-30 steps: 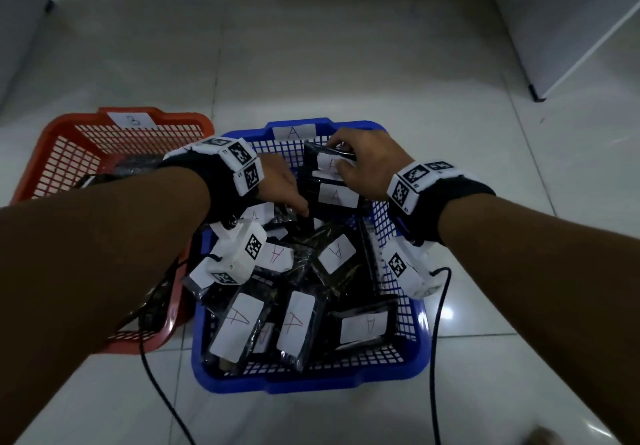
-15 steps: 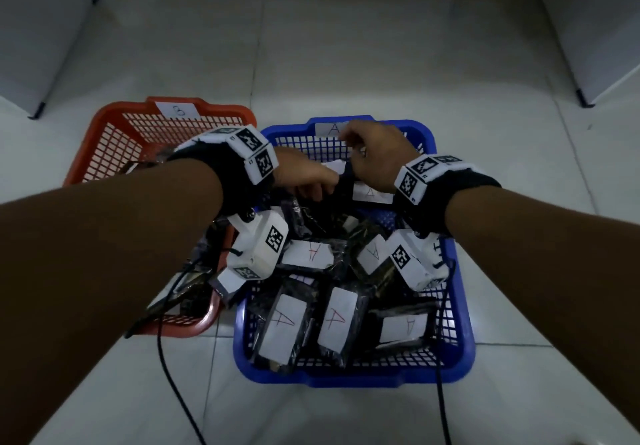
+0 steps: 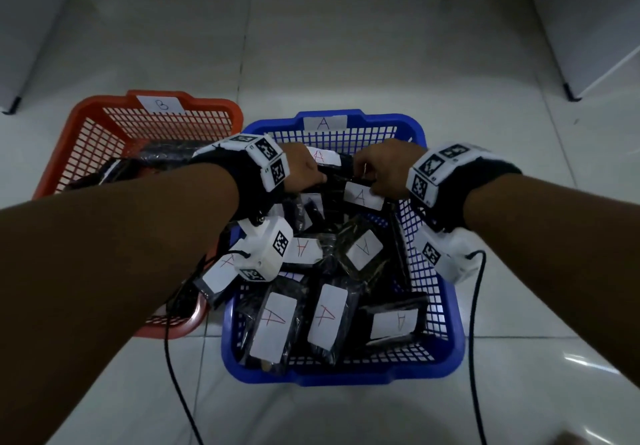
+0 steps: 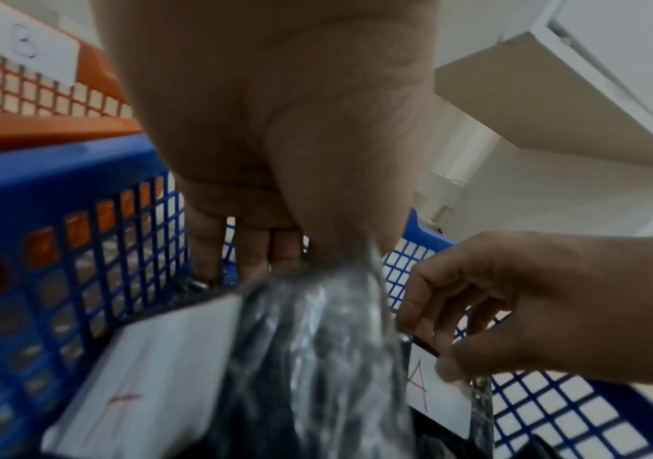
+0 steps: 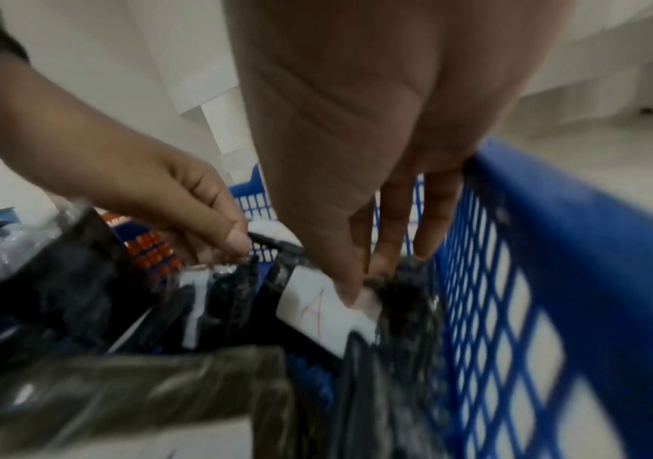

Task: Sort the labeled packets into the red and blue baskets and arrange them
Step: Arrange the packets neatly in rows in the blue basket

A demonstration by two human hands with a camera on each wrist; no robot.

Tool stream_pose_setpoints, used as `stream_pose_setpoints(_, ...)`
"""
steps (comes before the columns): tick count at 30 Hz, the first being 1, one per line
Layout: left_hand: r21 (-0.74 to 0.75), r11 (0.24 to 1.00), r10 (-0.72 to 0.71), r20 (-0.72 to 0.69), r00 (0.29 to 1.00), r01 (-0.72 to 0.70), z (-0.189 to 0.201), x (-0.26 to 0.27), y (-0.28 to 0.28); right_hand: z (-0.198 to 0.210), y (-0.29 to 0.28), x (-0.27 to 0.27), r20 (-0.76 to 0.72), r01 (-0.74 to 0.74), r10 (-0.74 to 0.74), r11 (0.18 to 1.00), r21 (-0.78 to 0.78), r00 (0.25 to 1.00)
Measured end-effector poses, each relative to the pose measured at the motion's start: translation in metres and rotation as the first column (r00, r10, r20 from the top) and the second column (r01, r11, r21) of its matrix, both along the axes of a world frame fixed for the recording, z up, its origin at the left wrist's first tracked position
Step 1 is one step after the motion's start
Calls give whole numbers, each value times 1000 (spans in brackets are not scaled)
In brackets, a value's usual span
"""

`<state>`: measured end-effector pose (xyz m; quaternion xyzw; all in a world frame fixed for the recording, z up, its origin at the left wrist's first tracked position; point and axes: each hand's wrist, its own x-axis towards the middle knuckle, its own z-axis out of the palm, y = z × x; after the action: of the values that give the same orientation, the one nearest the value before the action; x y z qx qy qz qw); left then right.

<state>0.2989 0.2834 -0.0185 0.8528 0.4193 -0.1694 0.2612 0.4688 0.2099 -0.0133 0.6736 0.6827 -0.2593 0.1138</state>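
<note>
The blue basket [image 3: 346, 379], tagged A, holds several black packets with white A labels [image 3: 273, 323]. At its far end both hands work close together. My left hand [image 3: 320, 176] grips the top of a shiny black packet [image 4: 316, 341], fingers behind and thumb in front. My right hand [image 3: 363, 171] pinches another packet by its A label [image 3: 362, 197], thumb on the label [image 5: 316, 307] near the basket's right wall. The red basket [image 3: 214, 104], tagged B, stands to the left with dark packets [image 3: 162, 153] in it, partly hidden by my left arm.
Black cables [image 3: 180, 392] trail from both wrist cameras over the white tiled floor. A white cabinet [image 3: 588, 22] stands at the far right and a grey one [image 3: 27, 29] at the far left. The two baskets touch side by side.
Both hands have shifted toward the far wall of the blue basket and closed in on each other, each holding a packet. The head view has swung, so the baskets sit further right.
</note>
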Motion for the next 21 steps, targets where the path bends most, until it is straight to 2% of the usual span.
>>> stream_pose_setpoints(6,-44,999,-26,53,998,29,7,-9,2,-8,2,-6,41,-34,34,999,6,999)
stream_pose_setpoints(10,40,999,-9,160,987,2,23,-21,-2,-5,4,-3,-138,91,-92,996,-13,986)
stream_pose_setpoints(11,74,997,-8,145,989,-3,30,-24,-3,-2,7,-2,-151,98,-101,995,-24,983)
stream_pose_setpoints(12,90,996,-11,90,996,3,37,-26,-5,0,9,-2,-139,89,-92,996,-28,986)
stream_pose_setpoints(14,40,999,-29,-118,993,34,55,-28,-9,3,11,-4,-90,55,-58,998,-36,994)
stream_pose_setpoints(16,-71,997,-38,-331,943,16,66,-31,-15,2,10,-6,-35,29,-30,998,-48,999)
stream_pose_setpoints(17,-124,992,-29,-391,920,-21,67,-33,-18,2,8,-7,-5,16,-17,999,-49,1000)
stream_pose_setpoints(19,-189,978,6,-419,908,-94,64,-39,-25,3,4,-9,27,-2,3,999,-39,1000)
stream_pose_setpoints(21,-182,975,47,-386,921,-126,62,-47,-29,6,2,-13,20,20,-20,1000,16,1000)
